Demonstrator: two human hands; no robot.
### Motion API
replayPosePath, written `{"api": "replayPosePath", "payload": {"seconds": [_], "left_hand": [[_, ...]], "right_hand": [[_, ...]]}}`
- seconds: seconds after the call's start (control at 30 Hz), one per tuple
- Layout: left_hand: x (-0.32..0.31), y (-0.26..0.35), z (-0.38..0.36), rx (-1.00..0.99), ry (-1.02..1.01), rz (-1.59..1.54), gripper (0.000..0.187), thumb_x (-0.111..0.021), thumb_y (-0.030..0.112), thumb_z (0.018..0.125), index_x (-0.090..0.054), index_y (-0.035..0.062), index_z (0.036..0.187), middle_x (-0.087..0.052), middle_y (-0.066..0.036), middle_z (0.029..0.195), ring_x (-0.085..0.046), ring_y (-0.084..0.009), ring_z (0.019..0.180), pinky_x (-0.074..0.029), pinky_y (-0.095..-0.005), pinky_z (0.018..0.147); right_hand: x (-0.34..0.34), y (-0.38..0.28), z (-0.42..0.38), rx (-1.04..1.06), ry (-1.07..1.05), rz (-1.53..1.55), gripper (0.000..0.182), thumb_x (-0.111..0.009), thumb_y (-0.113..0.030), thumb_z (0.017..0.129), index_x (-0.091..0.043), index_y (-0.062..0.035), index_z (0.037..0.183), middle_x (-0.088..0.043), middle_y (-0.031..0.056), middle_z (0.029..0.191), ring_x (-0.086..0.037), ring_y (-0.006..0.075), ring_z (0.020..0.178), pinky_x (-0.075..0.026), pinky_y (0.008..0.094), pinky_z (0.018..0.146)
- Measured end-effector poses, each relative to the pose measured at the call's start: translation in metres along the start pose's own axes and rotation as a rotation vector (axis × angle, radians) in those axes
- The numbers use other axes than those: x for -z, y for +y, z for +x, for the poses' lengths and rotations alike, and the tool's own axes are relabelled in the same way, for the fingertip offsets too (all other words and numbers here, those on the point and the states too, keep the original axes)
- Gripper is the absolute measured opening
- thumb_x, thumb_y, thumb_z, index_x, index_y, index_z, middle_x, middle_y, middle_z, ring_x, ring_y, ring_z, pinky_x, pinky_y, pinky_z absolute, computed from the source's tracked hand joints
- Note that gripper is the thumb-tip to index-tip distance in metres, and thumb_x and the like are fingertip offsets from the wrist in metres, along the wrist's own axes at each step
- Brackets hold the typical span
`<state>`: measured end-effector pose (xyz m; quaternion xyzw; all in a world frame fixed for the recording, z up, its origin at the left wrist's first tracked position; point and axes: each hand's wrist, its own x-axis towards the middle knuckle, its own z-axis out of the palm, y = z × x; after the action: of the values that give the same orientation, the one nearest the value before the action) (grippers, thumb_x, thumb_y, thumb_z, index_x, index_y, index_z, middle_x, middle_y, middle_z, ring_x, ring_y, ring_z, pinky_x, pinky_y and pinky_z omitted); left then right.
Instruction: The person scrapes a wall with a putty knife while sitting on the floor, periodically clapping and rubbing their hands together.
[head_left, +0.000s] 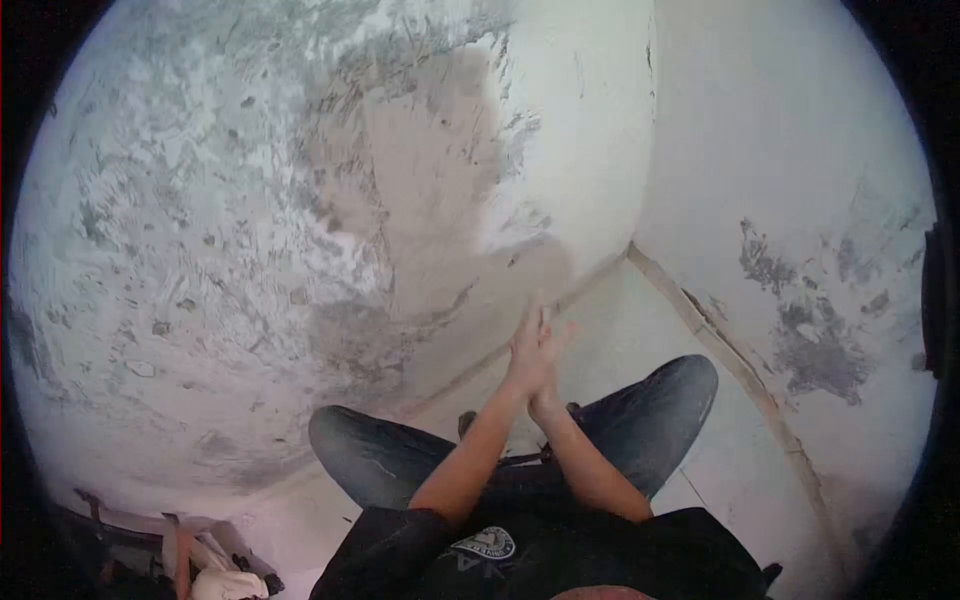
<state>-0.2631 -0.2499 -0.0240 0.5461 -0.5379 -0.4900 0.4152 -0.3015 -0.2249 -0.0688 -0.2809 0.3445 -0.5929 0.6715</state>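
Note:
Both of the person's hands meet in front of the body, above the pale floor near the wall. My left hand (526,345) is pressed palm to palm against my right hand (544,365), with the fingers stretched out and pointing away toward the wall. No tool or object shows between them. Some fingertips are blurred. Behind the hands, the wall (430,180) has a smooth brownish patch surrounded by rough, whitish and grey plaster.
The wall corner lies just beyond the hands. A right-hand wall (815,345) has dark, damaged spots, with a brown strip (742,370) along its base. Bent knees in dark trousers (650,410) flank the arms. Brown and cream items (225,580) sit at the lower left.

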Motion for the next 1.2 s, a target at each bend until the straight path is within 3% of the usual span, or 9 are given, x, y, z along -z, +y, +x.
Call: {"api": "replayPosePath", "payload": {"seconds": [0.2,0.27,0.33,0.5,0.7,0.77,0.97,1.1,1.2], "left_hand": [[0.061,-0.024,0.011,-0.226,0.229,0.076,0.059,-0.038,0.047,0.104,-0.043,0.0046,0.143,-0.045,-0.021,0.144,-0.043,-0.0301,0.132,-0.031,-0.0419,0.112],[0.088,-0.036,0.014,-0.411,0.291,0.163,0.068,-0.033,0.054,0.104,-0.046,-0.0004,0.142,-0.049,-0.021,0.140,-0.046,-0.0298,0.129,-0.032,-0.0410,0.110],[0.097,0.003,-0.006,0.095,0.476,-0.382,0.057,-0.038,0.049,0.104,-0.053,-0.0015,0.125,-0.052,-0.022,0.131,-0.049,-0.0330,0.123,-0.035,-0.0425,0.106],[0.106,-0.014,-0.037,-0.002,0.291,0.090,0.042,-0.049,0.038,0.102,-0.051,-0.0010,0.118,-0.052,-0.020,0.123,-0.049,-0.0326,0.118,-0.037,-0.0433,0.103],[0.122,0.004,-0.059,-0.190,0.196,0.238,0.039,-0.062,0.025,0.097,-0.051,0.0002,0.125,-0.050,-0.017,0.129,-0.047,-0.0289,0.125,-0.036,-0.0406,0.107],[0.133,0.020,-0.065,-0.314,0.228,0.285,0.040,-0.065,0.023,0.095,-0.051,0.0005,0.125,-0.049,-0.017,0.132,-0.046,-0.0301,0.128,-0.035,-0.0404,0.108],[0.208,0.085,-0.073,-0.686,0.795,0.682,0.038,-0.065,0.017,0.093,-0.056,0.0045,0.128,-0.047,-0.015,0.143,-0.036,-0.0331,0.137,-0.026,-0.0477,0.114],[0.214,0.112,-0.051,-0.802,0.737,0.864,0.039,-0.064,0.018,0.094,-0.056,0.0028,0.128,-0.047,-0.017,0.143,-0.041,-0.0334,0.134,-0.031,-0.0452,0.111],[0.156,0.113,-0.014,-0.585,0.148,0.709,0.048,-0.057,0.027,0.099,-0.050,-0.0012,0.137,-0.049,-0.022,0.140,-0.049,-0.0354,0.128,-0.037,-0.0421,0.108]], "right_hand": [[-0.011,-0.001,-0.011,0.046,-0.045,-0.388,0.060,-0.029,-0.036,0.108,-0.022,-0.0022,0.156,-0.038,0.0213,0.153,-0.035,0.0337,0.142,-0.026,0.0413,0.116],[-0.030,-0.034,-0.026,0.041,-0.485,-0.689,0.062,-0.042,-0.025,0.107,-0.016,0.0004,0.157,-0.029,0.0183,0.159,-0.027,0.0263,0.147,-0.023,0.0354,0.119],[-0.047,-0.015,-0.035,0.113,-0.418,-0.714,0.060,-0.043,-0.021,0.106,-0.020,0.0022,0.155,-0.034,0.0192,0.156,-0.031,0.0271,0.144,-0.025,0.0361,0.117],[-0.062,-0.009,-0.046,-0.080,-0.402,-0.733,0.047,-0.042,-0.015,0.104,-0.038,0.0031,0.147,-0.046,0.0244,0.145,-0.040,0.0335,0.139,-0.031,0.0407,0.115],[-0.070,-0.003,-0.052,-0.074,-0.136,-0.670,0.046,-0.037,-0.036,0.106,-0.053,0.0031,0.126,-0.062,0.0170,0.117,-0.058,0.0274,0.113,-0.044,0.0370,0.098],[-0.066,-0.006,-0.034,-0.330,0.040,-0.424,0.056,-0.032,-0.056,0.105,-0.055,-0.0051,0.098,-0.051,0.0026,0.080,-0.051,0.0150,0.074,-0.043,0.0305,0.068],[-0.059,-0.024,0.057,-0.077,0.388,-0.308,0.063,-0.030,-0.074,0.097,-0.047,-0.0145,0.084,-0.034,-0.0031,0.074,-0.030,0.0095,0.058,-0.029,0.0271,0.060],[-0.059,-0.032,0.108,0.198,0.476,-0.340,0.065,-0.035,-0.066,0.100,-0.058,-0.0061,0.103,-0.055,0.0040,0.088,-0.053,0.0149,0.073,-0.042,0.0283,0.073],[-0.074,-0.043,0.125,0.508,0.428,-0.336,0.065,-0.040,-0.054,0.104,-0.053,0.0016,0.134,-0.060,0.0170,0.126,-0.059,0.0262,0.115,-0.042,0.0331,0.100]]}}
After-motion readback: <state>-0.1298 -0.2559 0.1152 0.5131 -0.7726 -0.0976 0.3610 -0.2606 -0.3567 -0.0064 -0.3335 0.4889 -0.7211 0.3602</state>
